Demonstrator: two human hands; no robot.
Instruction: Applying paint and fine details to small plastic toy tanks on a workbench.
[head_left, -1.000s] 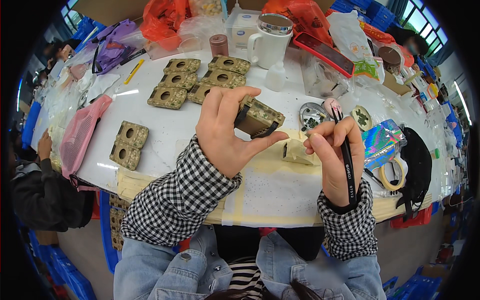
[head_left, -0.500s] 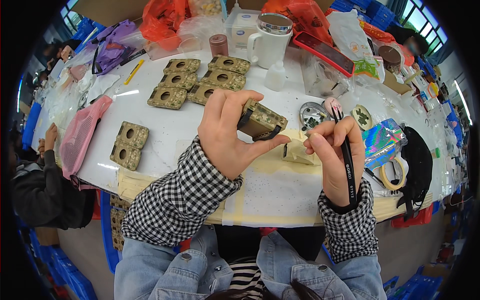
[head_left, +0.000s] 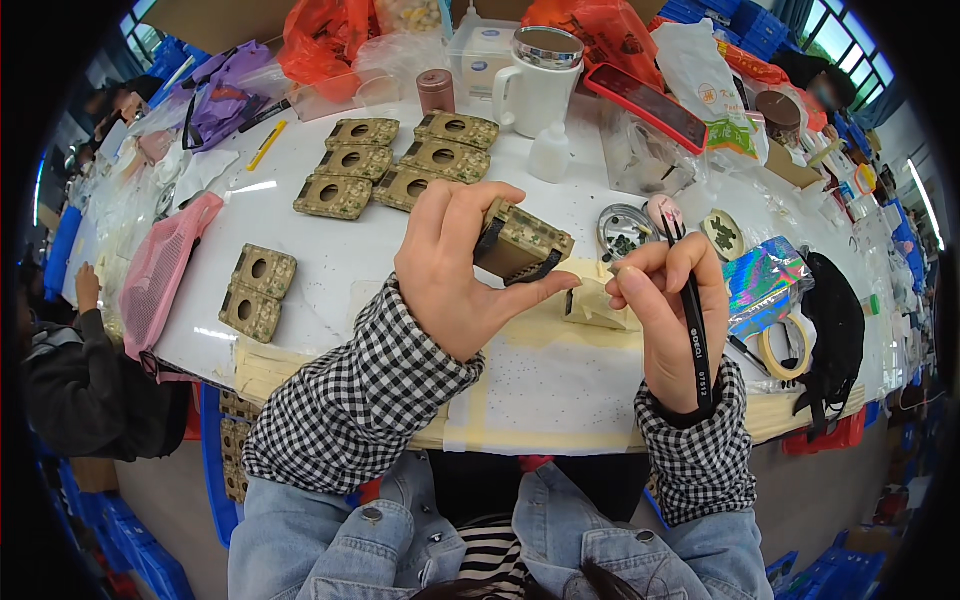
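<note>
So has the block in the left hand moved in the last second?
Yes. The block in the left hand has been lifted and tilted, ending farther up the picture and closer to the white mug, which stays put.

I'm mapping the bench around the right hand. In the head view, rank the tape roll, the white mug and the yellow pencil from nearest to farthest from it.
Measured from the right hand:
1. Tape roll, just to its right near the table's front edge.
2. White mug, at the back of the table, up and slightly left.
3. Yellow pencil, far left at the back, beyond the camouflage-patterned blocks.
</note>
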